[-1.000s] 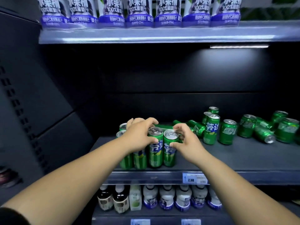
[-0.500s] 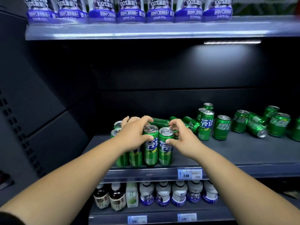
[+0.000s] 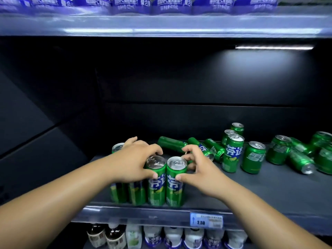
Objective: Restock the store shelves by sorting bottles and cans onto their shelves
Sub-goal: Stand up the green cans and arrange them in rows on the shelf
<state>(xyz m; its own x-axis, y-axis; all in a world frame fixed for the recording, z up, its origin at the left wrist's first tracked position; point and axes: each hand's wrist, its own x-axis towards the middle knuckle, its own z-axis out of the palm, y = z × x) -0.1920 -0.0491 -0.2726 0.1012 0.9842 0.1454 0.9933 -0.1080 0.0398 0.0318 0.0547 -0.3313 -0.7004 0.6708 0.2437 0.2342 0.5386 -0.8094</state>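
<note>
Four tall green cans [image 3: 136,194] upright, side by side, close to the front edge of the shelf [image 3: 273,193]. Left hand [image 3: 132,163] gripping the third can [image 3: 156,189], right hand [image 3: 200,170] gripping the fourth can [image 3: 174,190]. Bare shelf rightward, up to the loose cans [image 3: 253,158].

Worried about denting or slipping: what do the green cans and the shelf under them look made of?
Green cans: likely thin metal, with a glossy printed wall and a bare silvery lid with a pull tab. Shelf: matte dark grey, probably painted metal, though the look cannot confirm it.
</note>
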